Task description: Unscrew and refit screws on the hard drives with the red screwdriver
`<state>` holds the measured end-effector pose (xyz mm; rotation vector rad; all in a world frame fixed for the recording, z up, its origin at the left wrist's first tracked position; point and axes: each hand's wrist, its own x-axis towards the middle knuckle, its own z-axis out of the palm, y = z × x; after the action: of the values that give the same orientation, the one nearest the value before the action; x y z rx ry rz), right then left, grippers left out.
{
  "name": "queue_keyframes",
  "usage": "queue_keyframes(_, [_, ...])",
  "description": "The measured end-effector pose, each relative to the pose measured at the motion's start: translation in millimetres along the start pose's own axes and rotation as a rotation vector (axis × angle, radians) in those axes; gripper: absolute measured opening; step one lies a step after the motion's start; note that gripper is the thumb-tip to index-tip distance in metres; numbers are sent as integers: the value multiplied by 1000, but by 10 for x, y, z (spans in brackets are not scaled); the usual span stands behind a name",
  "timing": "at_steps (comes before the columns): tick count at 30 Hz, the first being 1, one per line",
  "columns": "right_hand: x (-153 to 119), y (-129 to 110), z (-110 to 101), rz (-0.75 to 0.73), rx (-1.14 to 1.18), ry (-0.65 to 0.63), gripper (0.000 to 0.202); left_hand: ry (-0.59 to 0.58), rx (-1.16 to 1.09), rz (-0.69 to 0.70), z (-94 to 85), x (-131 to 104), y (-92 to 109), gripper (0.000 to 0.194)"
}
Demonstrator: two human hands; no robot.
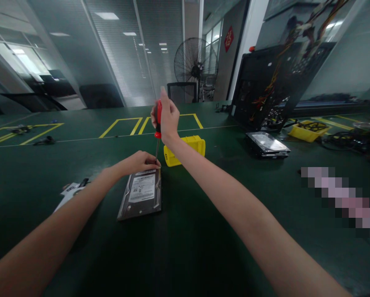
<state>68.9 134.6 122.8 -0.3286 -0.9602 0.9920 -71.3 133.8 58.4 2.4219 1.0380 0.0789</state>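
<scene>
A hard drive [143,194] with a white label lies flat on the green table [185,247]. My right hand [168,117] is wrapped round the red and black handle of a screwdriver [158,123], held upright with its shaft pointing down at the far right corner of the drive. At that far edge, my left hand [141,161] has its fingers closed near the shaft's lower end; whether they pinch the shaft, a screw or the drive's edge is too small to tell. Just behind my right wrist sits a yellow bin [199,145].
Stacked hard drives [268,144] lie at the right, before a black computer case [265,86] with loose wires. Another yellow bin [308,130] and cables are farther right. Near my left forearm lie a white tag [69,192] and small parts. A pixelated object [342,196] is at right.
</scene>
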Motion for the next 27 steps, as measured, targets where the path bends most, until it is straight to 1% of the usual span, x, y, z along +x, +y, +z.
queue_keyframes(3, [27, -225, -24, -22, -28, 9, 46, 13, 36, 19, 21, -4, -33, 26])
queue_keyframes(6, [16, -501, -122, 6, -118, -48, 45, 42, 112, 47, 42, -4, -60, 27])
queue_keyframes(9, [-37, -741, -297, 8, -173, -125, 45, 60, 209, 99, 62, -6, -79, 28])
queue_keyframes(14, [-224, -1043, -658, 10, -206, -216, 51, 121, 386, 154, 93, -55, -70, 27])
queue_keyframes(19, [-511, -1285, -936, 141, -340, -168, 43, 181, 551, 186, 133, -129, 23, 28])
queue_keyframes(23, [-701, -1375, -1082, 249, -396, -151, 41, 142, 694, 247, 144, -103, 81, 29])
queue_keyframes(27, [-794, -1425, -1167, 307, -423, -159, 36, 26, 839, 300, 105, -1, 96, 25])
